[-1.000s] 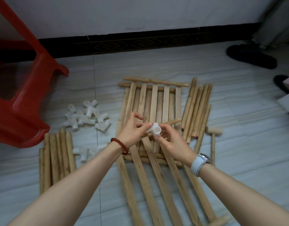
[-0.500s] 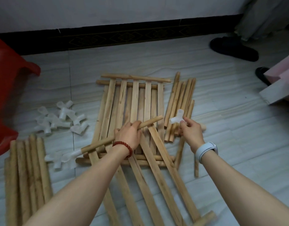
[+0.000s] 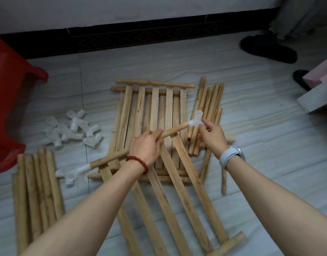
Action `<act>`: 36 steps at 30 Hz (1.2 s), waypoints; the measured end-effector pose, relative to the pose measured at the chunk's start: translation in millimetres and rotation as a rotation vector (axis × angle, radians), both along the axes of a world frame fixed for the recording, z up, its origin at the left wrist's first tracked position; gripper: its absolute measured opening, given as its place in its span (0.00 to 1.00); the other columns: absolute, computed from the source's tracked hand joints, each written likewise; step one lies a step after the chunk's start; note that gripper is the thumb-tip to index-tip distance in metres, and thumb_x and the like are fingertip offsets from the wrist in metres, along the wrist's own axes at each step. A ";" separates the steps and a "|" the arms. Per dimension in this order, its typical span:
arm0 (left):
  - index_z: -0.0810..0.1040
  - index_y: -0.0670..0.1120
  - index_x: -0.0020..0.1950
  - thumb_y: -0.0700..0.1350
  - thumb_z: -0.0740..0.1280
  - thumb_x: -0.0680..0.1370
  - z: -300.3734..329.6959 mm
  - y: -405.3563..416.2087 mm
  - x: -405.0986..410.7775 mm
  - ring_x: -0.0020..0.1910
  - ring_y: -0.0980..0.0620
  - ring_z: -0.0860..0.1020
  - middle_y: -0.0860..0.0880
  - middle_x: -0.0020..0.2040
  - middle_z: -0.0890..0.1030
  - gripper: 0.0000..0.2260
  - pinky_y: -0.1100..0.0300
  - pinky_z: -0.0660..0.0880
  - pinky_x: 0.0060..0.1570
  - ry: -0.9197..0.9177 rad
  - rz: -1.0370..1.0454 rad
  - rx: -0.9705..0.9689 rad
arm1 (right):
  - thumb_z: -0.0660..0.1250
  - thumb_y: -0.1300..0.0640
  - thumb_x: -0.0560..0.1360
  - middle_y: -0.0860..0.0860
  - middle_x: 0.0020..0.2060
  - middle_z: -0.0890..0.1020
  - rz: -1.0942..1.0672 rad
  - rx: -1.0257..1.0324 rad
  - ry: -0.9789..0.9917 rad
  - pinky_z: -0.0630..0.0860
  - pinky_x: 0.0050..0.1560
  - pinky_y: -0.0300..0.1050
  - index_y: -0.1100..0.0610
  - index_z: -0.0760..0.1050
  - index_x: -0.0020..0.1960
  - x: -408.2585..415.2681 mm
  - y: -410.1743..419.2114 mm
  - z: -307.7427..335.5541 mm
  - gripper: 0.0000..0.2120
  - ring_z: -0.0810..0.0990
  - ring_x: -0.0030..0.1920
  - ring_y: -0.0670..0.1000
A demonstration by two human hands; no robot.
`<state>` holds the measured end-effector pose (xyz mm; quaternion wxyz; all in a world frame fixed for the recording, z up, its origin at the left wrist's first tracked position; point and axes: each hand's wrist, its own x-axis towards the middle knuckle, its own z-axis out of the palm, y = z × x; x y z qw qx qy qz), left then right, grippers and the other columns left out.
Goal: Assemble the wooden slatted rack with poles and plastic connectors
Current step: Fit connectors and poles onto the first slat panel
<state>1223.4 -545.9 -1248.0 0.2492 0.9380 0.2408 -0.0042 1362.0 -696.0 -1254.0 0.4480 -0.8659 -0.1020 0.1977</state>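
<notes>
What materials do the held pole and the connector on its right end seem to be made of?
Pole: apparently bare, unpainted wood; pale tan with visible grain and a matte surface. Connector: probably translucent whitish plastic with a smooth finish; the background shows faintly through its open socket.

head view, looking down
one wide-angle camera on the person's head faces forward and down, close over the hands (image 3: 179, 139) and the floor (image 3: 260, 126).

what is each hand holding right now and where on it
The left hand grips the pole around its middle. The right hand pinches the connector on the pole's far end, at the connector's right side.
</notes>
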 end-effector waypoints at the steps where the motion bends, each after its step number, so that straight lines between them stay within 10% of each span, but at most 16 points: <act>1: 0.72 0.53 0.64 0.48 0.57 0.80 0.6 -0.1 -0.4 0.47 0.46 0.77 0.49 0.50 0.77 0.13 0.52 0.70 0.52 -0.003 0.001 0.003 | 0.58 0.57 0.79 0.47 0.42 0.77 0.025 -0.006 -0.023 0.76 0.52 0.51 0.56 0.68 0.70 0.4 -1.1 1.5 0.19 0.76 0.45 0.50; 10: 0.72 0.53 0.64 0.48 0.56 0.81 4.1 2.0 -2.0 0.47 0.47 0.76 0.49 0.50 0.77 0.13 0.51 0.68 0.53 0.017 -0.004 0.005 | 0.57 0.58 0.80 0.52 0.41 0.79 0.229 -0.118 -0.058 0.78 0.43 0.50 0.54 0.71 0.65 8.8 1.0 13.6 0.15 0.80 0.43 0.57; 14: 0.73 0.52 0.63 0.48 0.57 0.81 3.8 0.6 -3.7 0.46 0.47 0.76 0.49 0.47 0.76 0.12 0.52 0.68 0.53 -0.006 0.007 0.004 | 0.56 0.61 0.80 0.53 0.42 0.77 0.205 -0.077 -0.004 0.71 0.29 0.28 0.56 0.69 0.67 8.9 2.4 13.8 0.16 0.77 0.35 0.47; 28: 0.74 0.53 0.59 0.48 0.57 0.81 2.4 0.2 -2.6 0.45 0.47 0.75 0.51 0.42 0.73 0.10 0.50 0.70 0.52 0.022 0.008 -0.015 | 0.57 0.65 0.78 0.47 0.42 0.76 0.121 0.071 0.195 0.74 0.48 0.46 0.52 0.71 0.62 -5.9 7.5 13.4 0.16 0.75 0.46 0.50; 33: 0.74 0.53 0.60 0.48 0.57 0.81 8.3 -0.4 -0.9 0.45 0.44 0.77 0.48 0.43 0.79 0.10 0.50 0.72 0.51 0.037 -0.002 -0.021 | 0.58 0.43 0.78 0.52 0.55 0.76 -0.006 0.098 0.293 0.70 0.61 0.50 0.56 0.72 0.63 0.1 19.4 25.1 0.21 0.74 0.58 0.52; 36: 0.75 0.53 0.58 0.50 0.56 0.81 11.6 -1.4 -1.1 0.43 0.44 0.77 0.49 0.39 0.77 0.11 0.49 0.73 0.49 0.030 0.027 -0.040 | 0.53 0.45 0.81 0.57 0.43 0.79 -0.104 0.124 0.204 0.72 0.46 0.43 0.63 0.75 0.58 -5.6 30.9 27.2 0.23 0.75 0.43 0.51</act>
